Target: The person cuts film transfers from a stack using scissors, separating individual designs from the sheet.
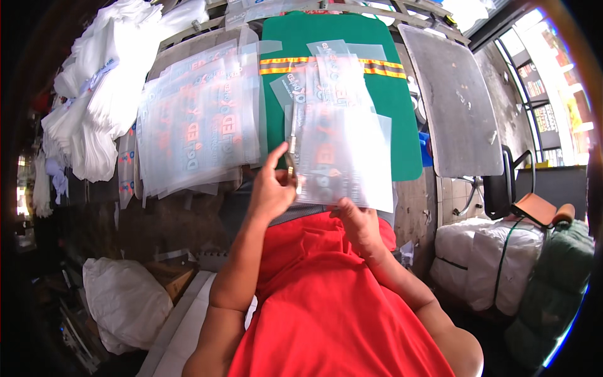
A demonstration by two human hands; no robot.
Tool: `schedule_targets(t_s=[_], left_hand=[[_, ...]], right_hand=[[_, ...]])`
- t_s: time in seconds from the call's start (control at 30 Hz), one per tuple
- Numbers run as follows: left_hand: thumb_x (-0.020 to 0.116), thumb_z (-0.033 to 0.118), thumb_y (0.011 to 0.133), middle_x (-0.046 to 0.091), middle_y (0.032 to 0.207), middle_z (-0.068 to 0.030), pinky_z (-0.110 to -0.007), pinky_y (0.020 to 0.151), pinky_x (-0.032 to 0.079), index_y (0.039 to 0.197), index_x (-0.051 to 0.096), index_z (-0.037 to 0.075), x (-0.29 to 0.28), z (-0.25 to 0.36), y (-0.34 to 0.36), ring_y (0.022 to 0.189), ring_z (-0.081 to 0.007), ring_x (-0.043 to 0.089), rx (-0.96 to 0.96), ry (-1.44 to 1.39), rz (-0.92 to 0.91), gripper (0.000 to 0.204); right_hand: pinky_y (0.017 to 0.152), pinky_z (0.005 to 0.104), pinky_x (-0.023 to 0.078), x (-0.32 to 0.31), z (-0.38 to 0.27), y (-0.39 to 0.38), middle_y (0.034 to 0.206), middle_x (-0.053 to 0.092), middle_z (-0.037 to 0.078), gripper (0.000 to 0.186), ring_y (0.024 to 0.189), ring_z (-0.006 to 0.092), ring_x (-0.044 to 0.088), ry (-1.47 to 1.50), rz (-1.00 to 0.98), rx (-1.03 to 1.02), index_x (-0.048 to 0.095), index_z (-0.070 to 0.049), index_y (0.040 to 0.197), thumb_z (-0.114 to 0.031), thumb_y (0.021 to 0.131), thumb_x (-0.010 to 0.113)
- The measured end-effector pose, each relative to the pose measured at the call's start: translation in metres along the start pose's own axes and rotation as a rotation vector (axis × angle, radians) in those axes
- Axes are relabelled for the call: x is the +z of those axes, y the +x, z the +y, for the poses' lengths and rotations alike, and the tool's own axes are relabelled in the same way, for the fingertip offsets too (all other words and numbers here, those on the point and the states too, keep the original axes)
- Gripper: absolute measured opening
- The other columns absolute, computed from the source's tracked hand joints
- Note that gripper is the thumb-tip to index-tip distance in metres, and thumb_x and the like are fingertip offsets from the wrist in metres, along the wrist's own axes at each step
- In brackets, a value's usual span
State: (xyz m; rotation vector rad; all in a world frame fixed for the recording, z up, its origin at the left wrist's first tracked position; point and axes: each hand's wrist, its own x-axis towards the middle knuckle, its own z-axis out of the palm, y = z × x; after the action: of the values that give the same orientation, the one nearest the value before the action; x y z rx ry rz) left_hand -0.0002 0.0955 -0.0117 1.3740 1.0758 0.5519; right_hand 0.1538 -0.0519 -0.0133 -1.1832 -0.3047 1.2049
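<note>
My left hand (274,188) has its index finger extended and the others curled at a slim metal tool, apparently scissors (291,157), along the left edge of printed translucent plastic sheets (352,151). My right hand (353,217) grips the lower edge of those sheets, thumb on top and fingers hidden beneath. The sheets overlap on a green board (402,125) crossed by an orange, yellow and grey band (383,68). More printed sheets (198,119) lie spread on the board to the left.
White fabric or plastic bundles (94,94) are piled upper left, a grey board (452,94) at right. A chair (499,188), wrapped white bales (477,264) and a green roll (543,283) stand lower right. A white sack (122,301) and cardboard box (173,276) sit lower left.
</note>
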Motion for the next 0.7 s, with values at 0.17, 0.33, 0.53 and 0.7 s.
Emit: schedule_targets(t_s=[0.17,0.33,0.53,0.7], left_hand=[[0.063,-0.004,0.087,0.073,0.084,-0.0103,-0.029,0.065,0.052,0.154,0.032,0.009,-0.033,-0.001,-0.015,0.067,-0.0125,0.064,0.254,0.258,0.230,0.074],[0.065,-0.001,0.092,0.070,0.101,-0.0134,-0.028,0.074,0.057,0.157,0.020,0.007,-0.041,0.006,-0.087,0.079,-0.0128,0.066,-0.042,-0.290,-0.058,0.080],[0.067,0.003,0.093,0.070,0.109,-0.0129,-0.027,0.088,0.051,0.159,0.016,0.010,-0.049,-0.015,-0.152,0.098,-0.0138,0.066,-0.181,-0.160,-0.464,0.085],[0.061,-0.001,0.095,0.070,0.116,-0.0081,-0.026,0.090,0.050,0.161,0.009,0.011,-0.008,-0.020,-0.139,0.095,-0.0112,0.065,-0.136,-0.326,-0.480,0.084]], right_hand=[[0.062,0.0293,0.050,-0.004,0.000,0.023,0.097,0.066,0.012,0.024,0.076,0.0171,0.062,0.176,0.069,0.048,0.057,0.003,0.115,-0.006,0.093,0.062],[0.063,0.0285,0.053,0.002,-0.008,0.044,0.089,0.066,0.010,0.029,0.070,0.0183,0.065,0.082,0.150,-0.003,0.057,0.003,0.121,-0.001,0.092,0.063],[0.067,0.0320,0.059,0.004,-0.018,0.052,0.101,0.066,0.013,0.033,0.080,0.0224,0.068,0.088,0.145,-0.007,0.055,0.003,0.123,-0.003,0.092,0.063],[0.073,0.0359,0.060,0.005,-0.018,0.053,0.107,0.065,0.012,0.033,0.090,0.0233,0.067,0.153,0.146,0.008,0.056,0.001,0.123,-0.003,0.091,0.062]])
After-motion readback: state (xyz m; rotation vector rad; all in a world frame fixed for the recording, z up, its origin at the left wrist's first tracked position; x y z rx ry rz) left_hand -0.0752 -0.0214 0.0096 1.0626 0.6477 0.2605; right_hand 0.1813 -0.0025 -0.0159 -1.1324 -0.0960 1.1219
